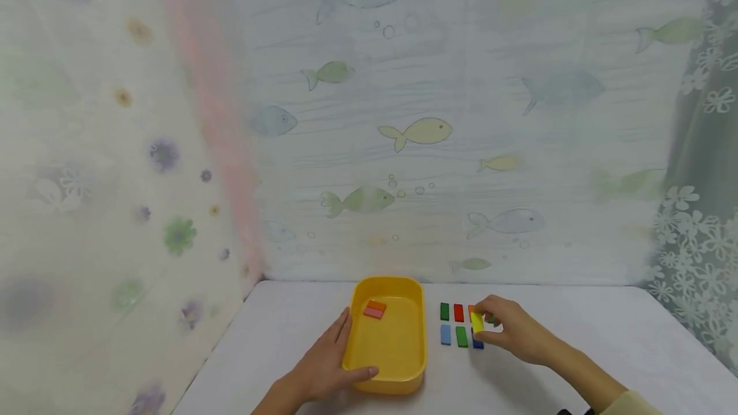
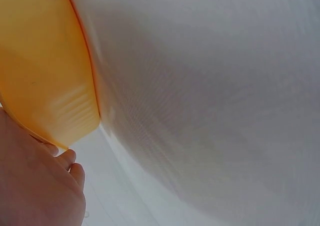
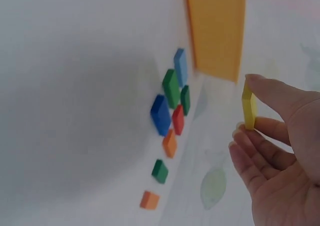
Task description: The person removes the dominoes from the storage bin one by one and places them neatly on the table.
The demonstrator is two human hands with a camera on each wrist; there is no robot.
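At the left side of a yellow plastic tub [image 1: 392,386], my left hand [image 1: 319,364] lies with fingers extended along the side and the thumb over the near rim. In the left wrist view, the fingertips [image 2: 76,172] touch the tub's edge. Between thumb and fingers, my right hand [image 1: 521,332] pinches a thin yellow block [image 3: 249,107], raised above several coloured blocks. Among those are a light blue block [image 1: 446,335], a green block [image 1: 462,337] and a dark blue block [image 3: 160,115], which the hand partly covers in the head view.
An orange block [image 1: 377,305] and a pink block [image 1: 372,314] lie together inside the tub. In the far row are a dark green block [image 1: 444,311] and a red block [image 1: 458,312]. A fish-patterned curtain [image 1: 421,165] hangs behind the white table [image 1: 576,319].
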